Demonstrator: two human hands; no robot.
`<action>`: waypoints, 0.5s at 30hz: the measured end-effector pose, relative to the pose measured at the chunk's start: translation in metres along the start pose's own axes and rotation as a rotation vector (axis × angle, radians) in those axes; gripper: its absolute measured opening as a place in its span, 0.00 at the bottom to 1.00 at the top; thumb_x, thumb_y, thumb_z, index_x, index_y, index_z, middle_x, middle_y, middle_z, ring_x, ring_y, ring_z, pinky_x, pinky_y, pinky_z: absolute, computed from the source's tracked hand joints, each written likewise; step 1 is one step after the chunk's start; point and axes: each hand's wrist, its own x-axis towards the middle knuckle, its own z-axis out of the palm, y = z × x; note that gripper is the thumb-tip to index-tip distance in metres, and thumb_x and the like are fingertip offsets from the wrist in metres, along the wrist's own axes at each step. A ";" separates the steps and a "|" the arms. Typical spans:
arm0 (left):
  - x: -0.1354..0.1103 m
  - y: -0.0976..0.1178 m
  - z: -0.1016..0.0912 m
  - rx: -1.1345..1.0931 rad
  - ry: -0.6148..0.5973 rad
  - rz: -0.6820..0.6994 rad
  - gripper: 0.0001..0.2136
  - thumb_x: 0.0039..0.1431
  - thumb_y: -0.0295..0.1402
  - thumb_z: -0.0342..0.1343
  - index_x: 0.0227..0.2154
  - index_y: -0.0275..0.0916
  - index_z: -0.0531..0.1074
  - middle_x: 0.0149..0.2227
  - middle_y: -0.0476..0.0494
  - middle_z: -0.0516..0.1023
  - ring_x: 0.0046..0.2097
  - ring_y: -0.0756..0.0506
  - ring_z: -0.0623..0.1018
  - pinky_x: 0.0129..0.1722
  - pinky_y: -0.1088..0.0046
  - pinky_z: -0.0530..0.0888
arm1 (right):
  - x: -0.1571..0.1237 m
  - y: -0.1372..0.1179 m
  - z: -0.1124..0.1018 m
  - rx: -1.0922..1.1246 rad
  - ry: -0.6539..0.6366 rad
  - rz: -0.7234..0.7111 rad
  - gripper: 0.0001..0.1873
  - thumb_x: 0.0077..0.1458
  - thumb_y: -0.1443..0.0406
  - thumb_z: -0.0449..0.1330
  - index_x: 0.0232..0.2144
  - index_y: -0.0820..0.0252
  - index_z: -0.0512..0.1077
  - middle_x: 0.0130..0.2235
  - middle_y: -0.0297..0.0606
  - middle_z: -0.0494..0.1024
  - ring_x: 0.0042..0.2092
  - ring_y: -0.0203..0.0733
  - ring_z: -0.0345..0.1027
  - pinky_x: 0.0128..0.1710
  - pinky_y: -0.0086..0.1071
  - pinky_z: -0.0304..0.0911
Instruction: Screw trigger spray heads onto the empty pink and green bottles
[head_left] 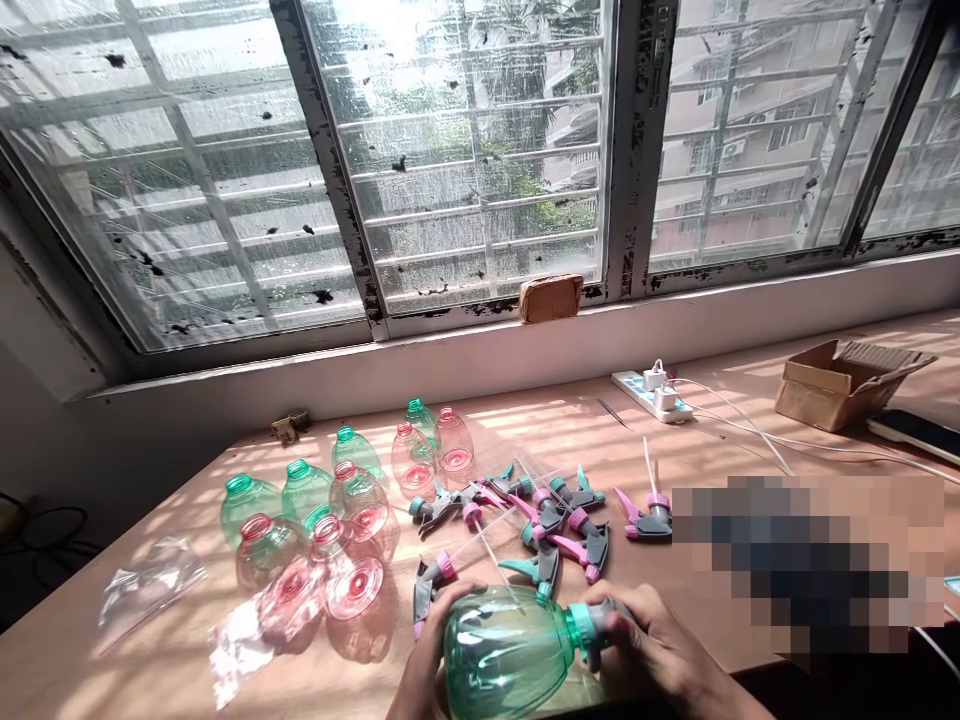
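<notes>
A green transparent spray bottle [502, 650] lies tilted on its side at the bottom of the view, its neck pointing right. My left hand [429, 650] is closed around the bottle's base end. My right hand [652, 625] grips the grey and teal spray head [596, 625] at the bottle's neck. Just beyond lie several loose spray heads with thin tubes, some grey and pink [585, 545], others grey and teal [577, 492]. Further left stand several open bottles, both green [306, 495] and red [454, 445].
Clear plastic bags [150, 590] lie on the left of the wooden table [300, 690]. A power strip [652, 395] with white cables, a cardboard box [825, 390] and a dark flat device [919, 435] are at the back right. A blurred-out patch covers the right side.
</notes>
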 end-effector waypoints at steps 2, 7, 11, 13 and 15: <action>0.000 -0.007 0.004 0.090 0.032 0.084 0.43 0.52 0.49 0.77 0.68 0.52 0.64 0.64 0.32 0.74 0.67 0.26 0.76 0.60 0.49 0.81 | 0.003 0.002 0.000 0.085 -0.003 0.018 0.40 0.66 0.31 0.49 0.30 0.58 0.76 0.31 0.44 0.83 0.36 0.49 0.74 0.39 0.37 0.66; -0.001 -0.020 0.008 0.192 0.070 0.127 0.33 0.65 0.40 0.69 0.68 0.58 0.62 0.64 0.34 0.74 0.66 0.30 0.77 0.59 0.47 0.82 | 0.012 0.014 0.003 0.349 -0.053 0.271 0.40 0.62 0.30 0.53 0.32 0.61 0.73 0.25 0.40 0.83 0.15 0.26 0.46 0.14 0.25 0.37; -0.002 -0.027 0.007 0.301 0.092 0.198 0.31 0.66 0.36 0.69 0.67 0.54 0.62 0.62 0.33 0.76 0.64 0.31 0.79 0.61 0.43 0.79 | 0.017 0.021 0.006 0.446 -0.052 0.331 0.40 0.59 0.29 0.56 0.29 0.60 0.71 0.24 0.43 0.84 0.12 0.24 0.49 0.11 0.22 0.36; -0.002 -0.029 0.007 0.312 0.092 0.209 0.31 0.66 0.36 0.69 0.66 0.53 0.62 0.61 0.33 0.77 0.63 0.32 0.80 0.61 0.44 0.80 | 0.019 0.023 0.005 0.483 -0.056 0.353 0.40 0.58 0.28 0.57 0.30 0.60 0.71 0.24 0.44 0.84 0.11 0.23 0.51 0.11 0.21 0.38; -0.001 -0.030 0.007 0.318 0.086 0.215 0.33 0.64 0.38 0.71 0.67 0.53 0.61 0.61 0.33 0.77 0.63 0.32 0.80 0.61 0.45 0.80 | 0.018 0.025 0.003 0.507 -0.057 0.349 0.40 0.56 0.28 0.60 0.35 0.61 0.73 0.24 0.42 0.84 0.11 0.25 0.54 0.11 0.20 0.41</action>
